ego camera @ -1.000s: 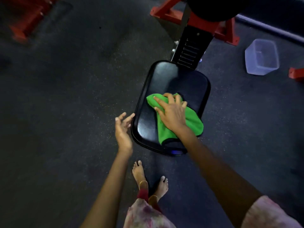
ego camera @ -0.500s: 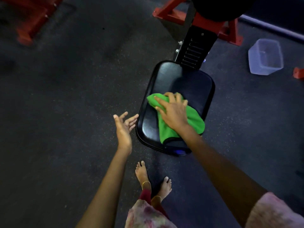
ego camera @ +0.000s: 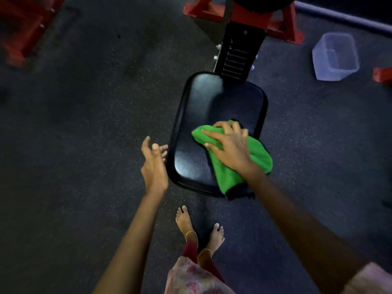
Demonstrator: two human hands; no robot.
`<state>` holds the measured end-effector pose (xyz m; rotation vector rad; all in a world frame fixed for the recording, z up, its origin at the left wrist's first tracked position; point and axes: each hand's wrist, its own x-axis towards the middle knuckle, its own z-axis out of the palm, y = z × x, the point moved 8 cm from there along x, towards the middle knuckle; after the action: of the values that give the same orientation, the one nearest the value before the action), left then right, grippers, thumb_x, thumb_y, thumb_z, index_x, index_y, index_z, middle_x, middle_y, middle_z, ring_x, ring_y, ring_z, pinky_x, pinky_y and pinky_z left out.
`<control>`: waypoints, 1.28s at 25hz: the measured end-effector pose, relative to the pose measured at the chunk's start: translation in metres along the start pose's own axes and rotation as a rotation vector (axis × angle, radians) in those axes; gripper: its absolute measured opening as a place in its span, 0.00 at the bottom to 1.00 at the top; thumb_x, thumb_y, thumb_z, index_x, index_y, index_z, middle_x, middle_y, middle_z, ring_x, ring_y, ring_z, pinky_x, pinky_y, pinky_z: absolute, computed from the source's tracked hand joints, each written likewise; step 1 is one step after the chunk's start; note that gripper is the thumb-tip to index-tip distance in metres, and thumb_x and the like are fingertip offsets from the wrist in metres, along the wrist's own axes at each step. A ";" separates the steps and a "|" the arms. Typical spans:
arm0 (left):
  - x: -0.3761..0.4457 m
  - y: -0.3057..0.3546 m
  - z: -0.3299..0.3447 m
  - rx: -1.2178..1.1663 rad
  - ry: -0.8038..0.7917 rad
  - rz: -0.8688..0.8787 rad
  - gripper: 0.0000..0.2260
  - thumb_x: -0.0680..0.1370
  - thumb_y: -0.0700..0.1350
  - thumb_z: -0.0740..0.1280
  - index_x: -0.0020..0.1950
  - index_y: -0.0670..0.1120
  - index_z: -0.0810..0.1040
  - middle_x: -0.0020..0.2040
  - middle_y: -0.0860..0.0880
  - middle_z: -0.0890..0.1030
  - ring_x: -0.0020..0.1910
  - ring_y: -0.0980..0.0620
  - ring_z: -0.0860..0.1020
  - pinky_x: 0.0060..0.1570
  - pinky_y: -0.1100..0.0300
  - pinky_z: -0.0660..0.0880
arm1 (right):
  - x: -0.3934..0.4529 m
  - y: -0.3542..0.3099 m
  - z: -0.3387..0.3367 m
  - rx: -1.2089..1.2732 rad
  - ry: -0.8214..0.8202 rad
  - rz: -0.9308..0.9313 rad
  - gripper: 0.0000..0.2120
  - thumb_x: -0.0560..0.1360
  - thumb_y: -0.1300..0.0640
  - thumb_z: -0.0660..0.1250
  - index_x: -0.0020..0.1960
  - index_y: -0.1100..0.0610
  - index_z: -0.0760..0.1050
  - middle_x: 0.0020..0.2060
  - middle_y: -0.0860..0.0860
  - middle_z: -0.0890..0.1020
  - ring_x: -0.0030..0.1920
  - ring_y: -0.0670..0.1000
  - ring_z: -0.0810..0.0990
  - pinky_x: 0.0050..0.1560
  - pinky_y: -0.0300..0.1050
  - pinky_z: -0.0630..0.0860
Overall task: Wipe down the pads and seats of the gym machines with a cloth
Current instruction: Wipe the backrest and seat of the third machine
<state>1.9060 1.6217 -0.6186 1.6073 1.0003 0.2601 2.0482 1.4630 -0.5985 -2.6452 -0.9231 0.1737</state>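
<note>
**Seat wiping, head view: cloth pressed on the pad of a gym machine**

Flooring (ego camera: pixel 74 124) of dark speckled rubber fills the left of the view, with a red frame section (ego camera: pixel 19 28) in the far-left upper corner. Left hand (ego camera: pixel 153 164) hangs in the air just beside the left edge of the seat, fingers loosely spread and relaxed, holding nothing; whether its fingertips touch the seat rim cannot be told. Seat (ego camera: pixel 197 115), a black glossy padded cushion with rounded corners, lies at centre, tilted so that its near end points toward the person. A black slotted adjustment post (ego camera: pixel 237 54) rises from its far end to a red machine frame (ego camera: pixel 282 26). Green cloth (ego camera: pixel 229 177) lies on the near right part of the seat, bunched at the far side, with its near edge draped over the seat's front rim. Right hand (ego camera: pixel 229 145) rests palm-down on the cloth, fingers extended and fanned toward the left, pressing the fabric against the pad. Two bare feet (ego camera: pixel 186 223), each with a gold anklet, stand on the floor just in front of the seat. A clear plastic tub (ego camera: pixel 335 58) sits on the floor at far right, well apart from the seat, next to another red frame foot (ego camera: pixel 381 74).
</note>
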 end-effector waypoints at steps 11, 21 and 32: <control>0.005 0.028 0.029 0.457 -0.048 0.139 0.30 0.79 0.62 0.49 0.76 0.46 0.54 0.67 0.47 0.72 0.66 0.45 0.69 0.64 0.51 0.64 | -0.050 0.073 -0.014 0.215 0.160 0.153 0.17 0.72 0.43 0.64 0.60 0.41 0.77 0.57 0.50 0.76 0.55 0.53 0.66 0.51 0.56 0.69; 0.002 0.068 0.183 0.727 -0.271 0.541 0.32 0.76 0.59 0.39 0.73 0.47 0.65 0.74 0.51 0.63 0.75 0.52 0.55 0.73 0.50 0.43 | -0.075 0.105 0.007 0.623 0.389 0.438 0.19 0.72 0.50 0.67 0.63 0.48 0.75 0.55 0.54 0.72 0.56 0.56 0.70 0.58 0.50 0.70; 0.009 0.052 0.195 1.102 -0.232 0.524 0.29 0.77 0.57 0.38 0.77 0.50 0.51 0.78 0.52 0.48 0.77 0.51 0.43 0.72 0.45 0.37 | -0.070 0.125 0.024 0.899 0.498 0.700 0.21 0.73 0.59 0.69 0.65 0.49 0.71 0.54 0.49 0.71 0.57 0.55 0.74 0.61 0.45 0.70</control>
<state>2.0618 1.4938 -0.6357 2.8225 0.5037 -0.1831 2.0611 1.3346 -0.6640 -1.8815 0.2464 0.0562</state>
